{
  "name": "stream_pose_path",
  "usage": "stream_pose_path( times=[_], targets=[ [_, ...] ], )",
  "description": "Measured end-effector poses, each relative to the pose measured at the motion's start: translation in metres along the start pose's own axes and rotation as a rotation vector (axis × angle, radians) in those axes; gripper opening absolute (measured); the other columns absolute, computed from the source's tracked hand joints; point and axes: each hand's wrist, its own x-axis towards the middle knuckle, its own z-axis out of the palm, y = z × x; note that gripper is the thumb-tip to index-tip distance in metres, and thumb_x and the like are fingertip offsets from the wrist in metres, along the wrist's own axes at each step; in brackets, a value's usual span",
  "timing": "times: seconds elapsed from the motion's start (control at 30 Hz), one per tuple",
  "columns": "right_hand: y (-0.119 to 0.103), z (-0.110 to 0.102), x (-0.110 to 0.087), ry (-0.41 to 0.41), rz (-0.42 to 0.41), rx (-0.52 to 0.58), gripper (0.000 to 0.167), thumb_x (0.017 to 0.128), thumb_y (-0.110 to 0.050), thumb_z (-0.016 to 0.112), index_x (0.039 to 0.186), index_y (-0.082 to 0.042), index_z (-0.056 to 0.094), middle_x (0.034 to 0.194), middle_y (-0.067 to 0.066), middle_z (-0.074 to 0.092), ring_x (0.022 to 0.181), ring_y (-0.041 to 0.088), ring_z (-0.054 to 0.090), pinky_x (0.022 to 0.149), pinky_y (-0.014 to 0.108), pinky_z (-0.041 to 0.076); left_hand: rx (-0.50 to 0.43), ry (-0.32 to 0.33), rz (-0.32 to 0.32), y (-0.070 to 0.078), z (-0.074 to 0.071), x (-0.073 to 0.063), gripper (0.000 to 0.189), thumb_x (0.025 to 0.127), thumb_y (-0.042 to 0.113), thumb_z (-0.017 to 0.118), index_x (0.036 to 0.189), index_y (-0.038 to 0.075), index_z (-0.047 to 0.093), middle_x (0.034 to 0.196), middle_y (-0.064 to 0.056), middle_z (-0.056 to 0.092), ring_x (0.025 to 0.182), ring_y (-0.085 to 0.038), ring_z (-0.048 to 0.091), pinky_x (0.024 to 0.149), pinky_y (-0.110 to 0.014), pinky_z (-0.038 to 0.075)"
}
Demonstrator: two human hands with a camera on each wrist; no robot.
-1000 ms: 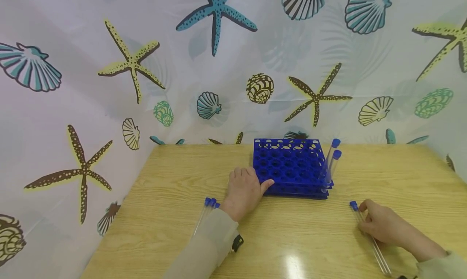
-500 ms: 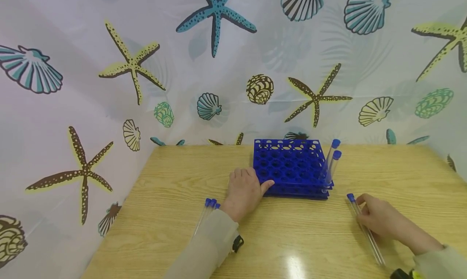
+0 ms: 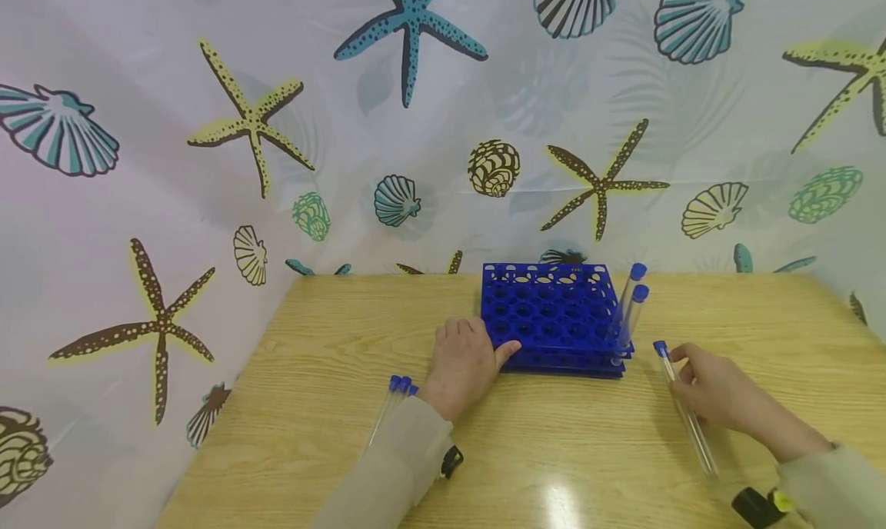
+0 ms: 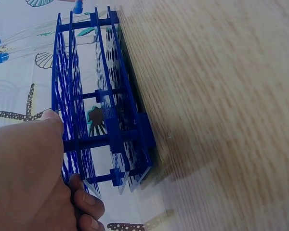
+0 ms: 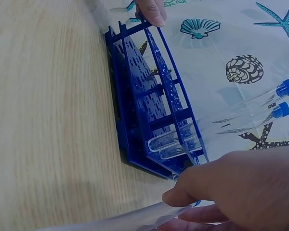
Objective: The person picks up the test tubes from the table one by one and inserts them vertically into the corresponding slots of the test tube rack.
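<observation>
A blue test tube rack (image 3: 547, 314) stands at the back of the table. My left hand (image 3: 462, 360) grips its front left corner, with the thumb along the front edge; in the left wrist view the fingers curl round the rack's end (image 4: 70, 144). To the right of the rack, my right hand (image 3: 720, 390) pinches a clear test tube (image 3: 694, 429) just below its blue cap (image 3: 661, 347). This tube slants, its capped end pointing away from me. Two capped test tubes (image 5: 241, 113) stand in the rack's right end.
Several more capped tubes (image 3: 384, 414) lie on the table at the left, partly hidden by my left sleeve (image 3: 388, 467). A patterned sheet (image 3: 443, 129) with starfish and shells hangs behind and beside the wooden table (image 3: 554, 444).
My right hand has moved forward and slightly left with the test tube, bringing it nearer the rack. My left hand and the rack have stayed where they were.
</observation>
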Motion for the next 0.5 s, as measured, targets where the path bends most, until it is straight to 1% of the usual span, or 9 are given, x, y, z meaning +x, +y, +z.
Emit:
stream_pose_path(
  times=[0.23, 0.5],
  targets=[
    [-0.006, -0.006, 0.004, 0.019, -0.01, 0.011, 0.046, 0.096, -0.005, 0.049, 0.132, 0.02, 0.034, 0.091, 0.019, 0.061, 0.063, 0.017, 0.059, 0.053, 0.03, 0.052, 0.01, -0.009, 0.012, 0.0, -0.001, 0.0, 0.068, 0.099, 0.067, 0.017, 0.08, 0.008, 0.046, 0.07, 0.0, 0.041, 0.067, -0.018, 0.037, 0.065, -0.029, 0.029],
    [-0.012, -0.011, 0.008, 0.115, -0.075, -0.027, 0.046, 0.097, -0.006, 0.05, 0.135, 0.016, 0.035, 0.093, 0.019, 0.062, 0.06, 0.015, 0.06, 0.05, 0.028, 0.049, 0.005, -0.004, 0.009, 0.0, -0.001, -0.001, 0.068, 0.099, 0.067, 0.018, 0.081, 0.009, 0.047, 0.07, 0.0, 0.041, 0.067, -0.018, 0.037, 0.065, -0.029, 0.029]
  ],
)
